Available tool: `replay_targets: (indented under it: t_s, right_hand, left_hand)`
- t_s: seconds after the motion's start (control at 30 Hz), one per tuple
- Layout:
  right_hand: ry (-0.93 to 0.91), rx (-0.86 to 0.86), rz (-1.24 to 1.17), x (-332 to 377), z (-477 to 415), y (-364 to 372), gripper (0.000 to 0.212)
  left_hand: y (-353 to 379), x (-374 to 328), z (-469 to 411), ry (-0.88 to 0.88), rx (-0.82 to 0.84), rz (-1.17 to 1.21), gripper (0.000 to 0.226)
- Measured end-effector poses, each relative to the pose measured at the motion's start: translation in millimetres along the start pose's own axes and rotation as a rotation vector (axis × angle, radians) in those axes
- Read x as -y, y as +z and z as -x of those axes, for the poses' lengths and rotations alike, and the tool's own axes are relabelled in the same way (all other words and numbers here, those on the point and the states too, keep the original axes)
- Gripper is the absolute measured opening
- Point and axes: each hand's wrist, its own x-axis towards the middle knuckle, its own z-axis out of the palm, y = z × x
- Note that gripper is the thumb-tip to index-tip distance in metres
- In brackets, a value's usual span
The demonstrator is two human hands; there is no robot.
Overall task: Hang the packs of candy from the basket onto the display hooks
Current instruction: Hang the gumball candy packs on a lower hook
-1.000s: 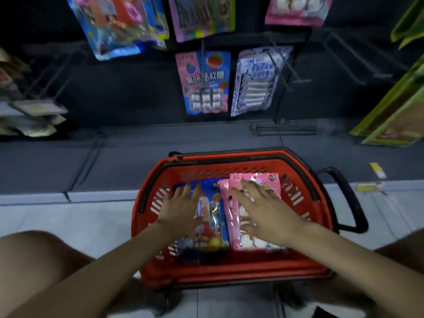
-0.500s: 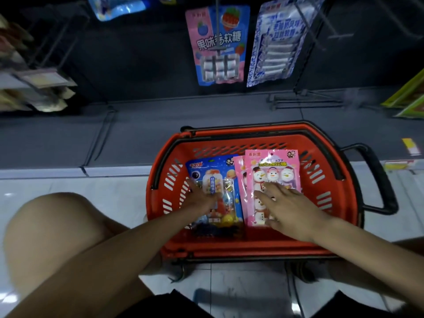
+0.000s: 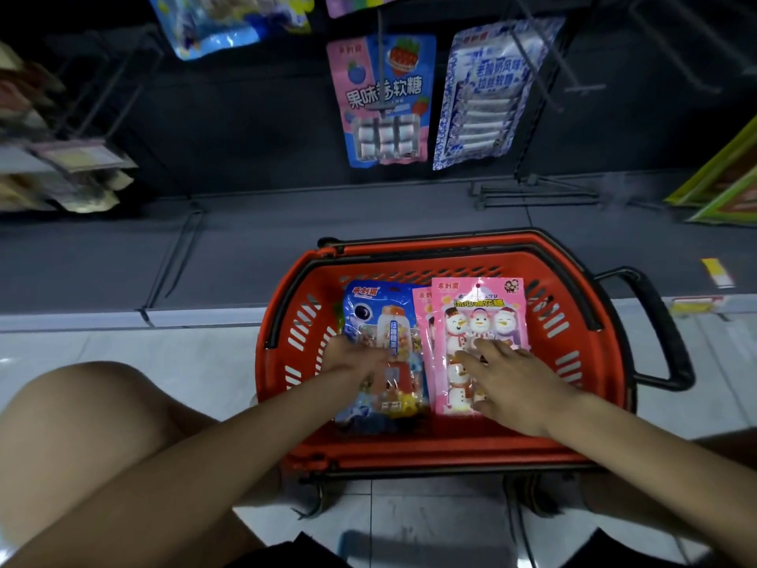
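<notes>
Sliding both hands back down the packs over the last second, so I'm finally getting a grip, though nothing's hung yet. Left hand (image 3: 354, 358) curls round the blue pack (image 3: 381, 317) at its left edge. Right hand (image 3: 514, 383) lies flat on the pink pack (image 3: 477, 307), fingers spread. Both packs sit in the red basket (image 3: 409, 256) mid-frame, with the display hooks (image 3: 581, 89) up top.

A red slatted plastic basket (image 3: 286, 362) sat on the pale tiled floor (image 3: 123, 350), holding a glossy blue candy pack (image 3: 368, 309) beside a pink snowman candy pack (image 3: 479, 317). The left hand (image 3: 352, 362) lay on the blue pack, its fingers too blurred to read. The right hand (image 3: 520, 383) rested on the pink pack, fingers spread flat.
</notes>
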Motion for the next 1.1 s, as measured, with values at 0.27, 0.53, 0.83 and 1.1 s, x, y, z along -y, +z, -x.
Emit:
replay_targets:
  t_s: [0.27, 0.53, 0.83, 1.1]
  right_hand:
    - [0.016, 0.057, 0.022, 1, 0, -5, 0.072]
    - [0.025, 0.012, -0.015, 1, 0, -14, 0.068]
    - [-0.016, -0.308, -0.919, 14, 1, -72, 0.055]
    - [-0.071, -0.482, -1.706, 23, 15, -109, 0.053]
  left_hand:
    - [-53, -25, 25, 0.295, -0.036, -0.01, 0.03]
    - [-100, -54, 65, 0.52, 0.043, 0.164, 0.036]
    - [-108, -82, 104, 0.609, 0.142, 0.369, 0.035]
    - [-101, -97, 117, 0.623, 0.339, 0.513, 0.029]
